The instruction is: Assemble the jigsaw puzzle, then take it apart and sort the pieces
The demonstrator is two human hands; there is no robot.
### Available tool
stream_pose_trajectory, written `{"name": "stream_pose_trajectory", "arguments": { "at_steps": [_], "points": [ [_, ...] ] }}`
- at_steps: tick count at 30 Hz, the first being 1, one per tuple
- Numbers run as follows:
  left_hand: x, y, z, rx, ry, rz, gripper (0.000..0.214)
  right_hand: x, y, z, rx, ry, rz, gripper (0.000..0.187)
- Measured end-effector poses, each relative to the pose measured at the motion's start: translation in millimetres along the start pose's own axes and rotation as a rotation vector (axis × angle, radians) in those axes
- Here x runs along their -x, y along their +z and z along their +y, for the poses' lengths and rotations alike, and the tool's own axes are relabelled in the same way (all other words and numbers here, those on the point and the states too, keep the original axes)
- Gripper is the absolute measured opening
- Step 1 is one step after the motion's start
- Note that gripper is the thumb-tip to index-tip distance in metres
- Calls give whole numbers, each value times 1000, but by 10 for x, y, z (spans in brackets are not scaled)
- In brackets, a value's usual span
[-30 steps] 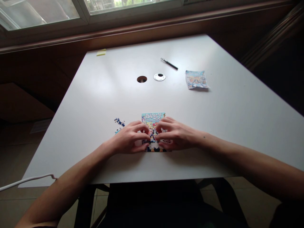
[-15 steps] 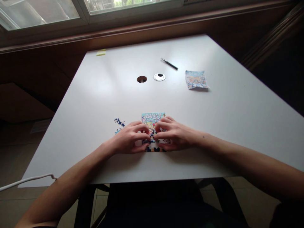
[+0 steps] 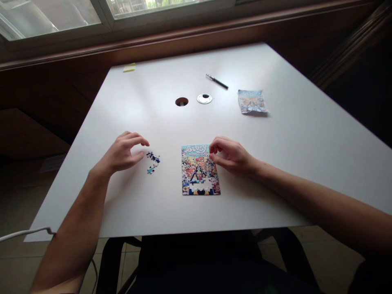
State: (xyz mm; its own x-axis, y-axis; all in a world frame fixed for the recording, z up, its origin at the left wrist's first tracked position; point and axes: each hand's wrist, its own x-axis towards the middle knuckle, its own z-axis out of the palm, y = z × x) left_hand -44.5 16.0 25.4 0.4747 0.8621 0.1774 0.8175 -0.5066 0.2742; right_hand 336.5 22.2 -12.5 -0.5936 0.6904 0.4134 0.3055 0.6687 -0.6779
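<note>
A colourful jigsaw puzzle (image 3: 185, 175) lies flat on the white table, mostly filled, with a pale gap in its lower middle. To its left is a small heap of loose puzzle pieces (image 3: 150, 170), dark blue and light blue. My left hand (image 3: 124, 152) hovers just left of that heap, thumb and fingers apart, holding nothing. At the puzzle's upper right edge, my right hand (image 3: 232, 156) has its fingers curled in, thumb and fingertips close together. Whether a piece sits between those tips is too small to tell.
Farther back on the table (image 3: 153, 212) lie a black pen (image 3: 217, 81), a crumpled printed wrapper (image 3: 252, 102) and a yellow sticky note (image 3: 129, 67). A round cable hole (image 3: 181, 101) is beside a metal ring cover (image 3: 204, 99). A white cable (image 3: 27, 234) crosses the near left corner.
Both hands were together over the puzzle. My left hand has moved left to the loose pieces and opened; my right hand has drawn back to the puzzle's right edge, uncovering the picture.
</note>
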Motion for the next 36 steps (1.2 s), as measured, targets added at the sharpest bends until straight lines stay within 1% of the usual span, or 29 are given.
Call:
{"name": "stream_pose_trajectory", "arguments": {
  "at_steps": [3, 9, 16, 21, 28, 33, 36],
  "points": [
    [4, -4, 14, 36, 26, -100, 25, 3, -2, -6, 21, 0, -13, 5],
    [-21, -5, 74, 59, 56, -132, 30, -5, -9, -12, 41, -2, -9, 6],
    [-7, 18, 47, 125, 40, -91, 18, -10, -3, -15, 35, 0, -16, 6],
    [-1, 26, 65, 165, 41, -75, 20, -9, -8, -12, 40, -12, -14, 6],
    [-6, 21, 81, 162, 61, -68, 19, -9, -2, -8, 38, -11, -15, 6],
    [7, 2, 61, 93, 12, -13, 21, -6, 1, -4, 41, -3, -18, 6],
    [23, -24, 48, 19, -17, -33, 19, -5, -2, -4, 35, 4, -26, 5]
  ]
}}
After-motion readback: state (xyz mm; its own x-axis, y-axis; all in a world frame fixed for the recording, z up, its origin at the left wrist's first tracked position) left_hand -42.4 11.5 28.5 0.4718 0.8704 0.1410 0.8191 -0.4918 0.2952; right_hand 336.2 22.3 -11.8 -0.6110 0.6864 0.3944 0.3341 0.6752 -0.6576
